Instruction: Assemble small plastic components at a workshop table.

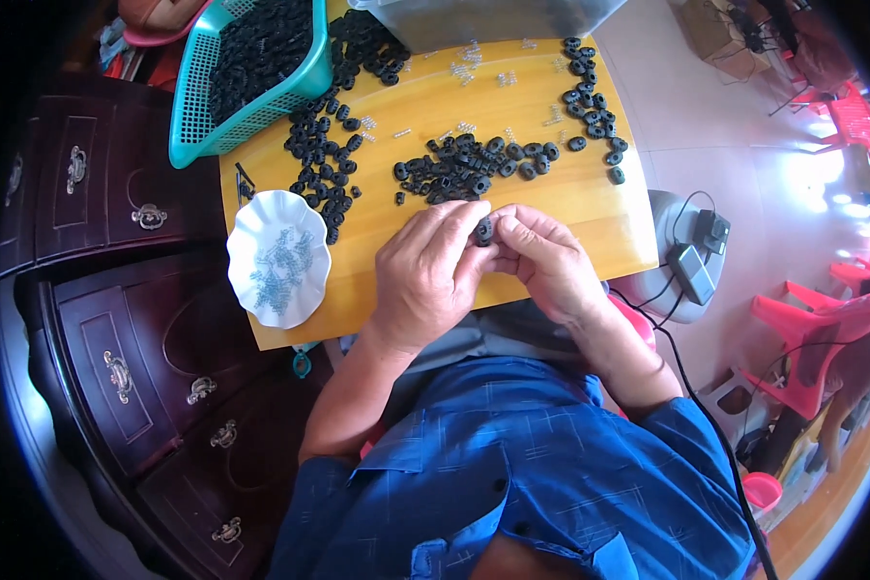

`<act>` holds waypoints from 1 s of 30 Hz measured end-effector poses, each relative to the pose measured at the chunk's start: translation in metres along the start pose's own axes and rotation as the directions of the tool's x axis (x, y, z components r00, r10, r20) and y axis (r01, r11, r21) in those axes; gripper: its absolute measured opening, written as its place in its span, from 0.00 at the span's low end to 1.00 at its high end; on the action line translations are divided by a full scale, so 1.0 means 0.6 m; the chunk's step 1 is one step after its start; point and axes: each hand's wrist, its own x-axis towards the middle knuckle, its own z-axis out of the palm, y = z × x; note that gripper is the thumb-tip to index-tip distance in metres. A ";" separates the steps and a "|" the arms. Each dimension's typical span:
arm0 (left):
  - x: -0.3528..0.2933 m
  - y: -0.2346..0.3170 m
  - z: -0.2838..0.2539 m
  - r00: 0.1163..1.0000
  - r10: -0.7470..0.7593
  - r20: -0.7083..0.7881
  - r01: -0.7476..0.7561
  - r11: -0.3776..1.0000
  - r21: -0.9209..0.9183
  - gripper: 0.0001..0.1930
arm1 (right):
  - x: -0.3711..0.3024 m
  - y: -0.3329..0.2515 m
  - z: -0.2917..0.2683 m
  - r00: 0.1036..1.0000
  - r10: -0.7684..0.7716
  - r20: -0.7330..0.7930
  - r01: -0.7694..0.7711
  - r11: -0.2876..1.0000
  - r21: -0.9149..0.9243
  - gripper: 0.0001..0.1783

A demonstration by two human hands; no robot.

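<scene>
The left hand (pixel 430 266) grasps a small black piece (pixel 484 230) at its fingertips, in front of the torso and above the near edge of the table (pixel 590 217). The right hand (pixel 551 256) is bent in at the piece's right side, thumb and forefinger close together; whether it grips the piece or some smaller part cannot be determined. The piece's lower portion and underside are obscured by fingers, and detail on its face is too small to make out. Its long axis runs roughly away from the body, one end toward the central heap of black pieces (pixel 459 164), the other toward the torso. Which end is the front cannot be established.

Just beyond the hands lies that heap; individual pieces overlap and cannot be counted. Loose springs (pixel 466 68) are scattered farther back. Left of the hands, a white scalloped dish (pixel 251 227) holds more springs, blurred together. Further out, a teal basket (pixel 191 116) of black parts and a translucent bin (pixel 493 24) are both cut off by the upper edge; the bin's contents cannot be seen.
</scene>
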 end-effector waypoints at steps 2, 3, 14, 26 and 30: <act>-0.002 0.000 0.001 1.000 -0.023 0.012 0.023 1.000 -0.014 0.21 | 0.000 -0.002 0.001 1.000 0.004 0.005 -0.004 1.000 -0.002 0.14; -0.002 0.000 0.001 1.000 -0.022 0.015 0.023 1.000 -0.020 0.21 | 0.000 -0.001 -0.001 1.000 0.003 0.005 -0.003 1.000 0.000 0.14; -0.003 -0.011 -0.001 1.000 -0.020 0.010 0.021 0.997 -0.070 0.19 | 0.004 0.001 0.002 1.000 0.009 -0.009 -0.010 0.997 -0.081 0.16; -0.003 -0.030 -0.063 0.926 -0.318 0.203 0.362 0.899 -0.247 0.17 | -0.012 0.011 0.008 0.997 -0.024 0.071 0.056 0.860 -0.507 0.13; 0.057 -0.102 -0.138 0.896 -0.434 -0.092 0.386 0.866 -0.319 0.18 | -0.014 0.008 0.019 0.986 -0.133 0.100 0.163 0.663 -0.731 0.09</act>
